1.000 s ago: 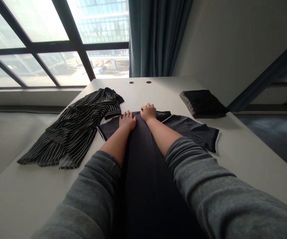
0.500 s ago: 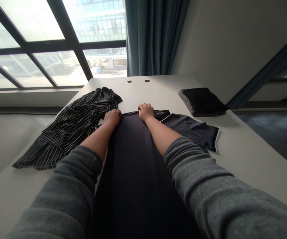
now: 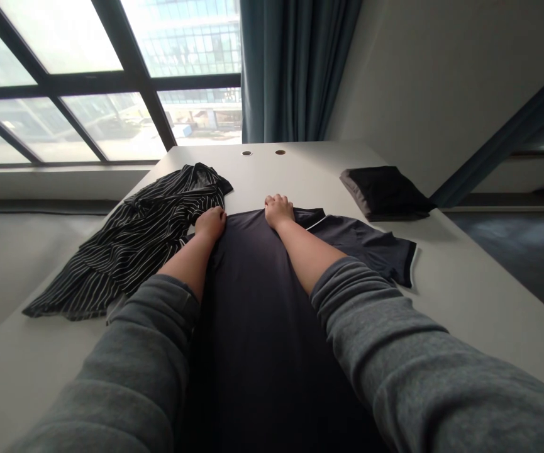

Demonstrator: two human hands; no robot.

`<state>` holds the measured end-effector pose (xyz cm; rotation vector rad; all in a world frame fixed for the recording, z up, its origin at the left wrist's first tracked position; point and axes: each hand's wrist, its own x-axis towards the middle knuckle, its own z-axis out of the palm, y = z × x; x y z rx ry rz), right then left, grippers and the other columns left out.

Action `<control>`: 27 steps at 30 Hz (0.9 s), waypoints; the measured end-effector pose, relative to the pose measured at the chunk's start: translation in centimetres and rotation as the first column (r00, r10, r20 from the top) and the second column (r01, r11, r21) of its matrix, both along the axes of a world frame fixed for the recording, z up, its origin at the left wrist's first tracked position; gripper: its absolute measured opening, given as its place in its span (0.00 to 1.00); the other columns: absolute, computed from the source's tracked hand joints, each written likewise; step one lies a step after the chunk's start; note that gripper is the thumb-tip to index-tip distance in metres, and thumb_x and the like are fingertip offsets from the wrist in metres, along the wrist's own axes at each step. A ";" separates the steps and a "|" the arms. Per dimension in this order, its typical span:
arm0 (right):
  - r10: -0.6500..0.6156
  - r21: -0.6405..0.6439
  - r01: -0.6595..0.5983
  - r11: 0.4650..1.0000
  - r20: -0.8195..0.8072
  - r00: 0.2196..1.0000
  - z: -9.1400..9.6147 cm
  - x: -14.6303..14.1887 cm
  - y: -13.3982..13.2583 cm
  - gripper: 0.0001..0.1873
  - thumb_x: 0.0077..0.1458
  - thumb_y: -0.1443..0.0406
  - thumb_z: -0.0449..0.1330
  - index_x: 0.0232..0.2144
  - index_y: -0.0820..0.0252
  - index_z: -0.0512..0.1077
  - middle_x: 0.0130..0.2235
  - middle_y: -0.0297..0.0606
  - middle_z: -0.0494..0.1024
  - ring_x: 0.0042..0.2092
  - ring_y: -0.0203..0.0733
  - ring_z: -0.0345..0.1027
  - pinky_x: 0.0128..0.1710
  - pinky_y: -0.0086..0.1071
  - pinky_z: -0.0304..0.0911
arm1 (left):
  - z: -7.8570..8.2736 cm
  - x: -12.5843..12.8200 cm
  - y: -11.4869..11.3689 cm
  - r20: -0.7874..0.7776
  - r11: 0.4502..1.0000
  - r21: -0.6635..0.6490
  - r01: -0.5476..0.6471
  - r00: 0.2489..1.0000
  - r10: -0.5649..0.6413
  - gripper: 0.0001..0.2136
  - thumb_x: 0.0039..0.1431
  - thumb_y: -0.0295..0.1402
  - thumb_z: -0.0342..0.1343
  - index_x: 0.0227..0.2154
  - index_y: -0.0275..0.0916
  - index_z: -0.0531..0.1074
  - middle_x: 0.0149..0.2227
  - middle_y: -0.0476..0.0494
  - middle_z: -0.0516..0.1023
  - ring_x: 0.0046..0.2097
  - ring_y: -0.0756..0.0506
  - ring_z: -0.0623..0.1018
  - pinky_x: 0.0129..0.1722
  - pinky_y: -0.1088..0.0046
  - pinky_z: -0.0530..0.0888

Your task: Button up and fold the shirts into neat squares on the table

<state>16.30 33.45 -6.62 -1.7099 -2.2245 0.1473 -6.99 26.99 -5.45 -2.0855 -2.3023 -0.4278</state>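
Observation:
A dark navy short-sleeved shirt (image 3: 257,296) stretches over the table toward me, its near part deep in shadow. My left hand (image 3: 210,223) is closed on its far edge at the left, beside a black-and-white striped garment (image 3: 125,251). Further right on that same edge, my right hand (image 3: 278,211) grips the cloth with curled fingers. One sleeve (image 3: 370,245) with white piping and a dark cuff lies spread to the right, past my right forearm. The other sleeve is mostly hidden by my left arm.
A folded black and grey garment (image 3: 387,194) rests on the right of the white table (image 3: 470,302). Two round cable holes sit near the far edge. Beyond stand a blue curtain (image 3: 295,69) and a large window (image 3: 87,123).
My left hand has shifted slightly left along the shirt's far edge, widening the gap between my hands. The right hand keeps its grip; the view has moved a little.

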 end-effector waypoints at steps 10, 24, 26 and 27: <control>-0.004 0.076 0.002 0.997 0.019 1.000 -0.2 -0.1 -0.1 0.19 0.70 0.62 0.46 0.52 0.57 0.74 0.57 0.52 0.72 0.60 0.59 0.58 0.59 0.52 0.56 | 1.3 -0.2 -2.8 -0.110 0.967 0.133 0.219 0.973 -0.205 0.16 0.72 0.39 0.47 0.47 0.39 0.78 0.50 0.34 0.80 0.54 0.35 0.78 0.58 0.58 0.71; -0.022 0.242 -0.001 0.970 0.094 0.995 2.0 -0.5 -3.0 0.20 0.72 0.61 0.46 0.52 0.63 0.75 0.57 0.56 0.72 0.58 0.59 0.57 0.58 0.53 0.53 | -1.0 -2.0 -14.3 0.010 0.953 -0.176 0.247 0.969 -0.249 0.28 0.76 0.45 0.34 0.73 0.45 0.59 0.76 0.46 0.53 0.77 0.41 0.53 0.75 0.55 0.52; 0.002 0.259 -0.024 0.966 0.084 0.996 2.7 -0.3 -3.5 0.21 0.72 0.61 0.45 0.52 0.63 0.75 0.57 0.54 0.73 0.58 0.58 0.57 0.59 0.53 0.51 | -1.2 -3.1 -14.1 0.042 0.963 -0.153 0.224 0.975 -0.220 0.27 0.76 0.42 0.33 0.72 0.44 0.61 0.75 0.45 0.56 0.76 0.41 0.54 0.74 0.54 0.53; 0.009 0.275 -0.029 0.961 0.074 0.997 3.1 0.0 -3.8 0.21 0.73 0.60 0.45 0.52 0.63 0.75 0.56 0.53 0.73 0.58 0.57 0.57 0.60 0.53 0.50 | -1.3 -3.6 -14.0 0.050 0.966 -0.135 0.219 0.976 -0.214 0.27 0.76 0.41 0.34 0.71 0.43 0.62 0.75 0.43 0.57 0.76 0.40 0.55 0.74 0.53 0.54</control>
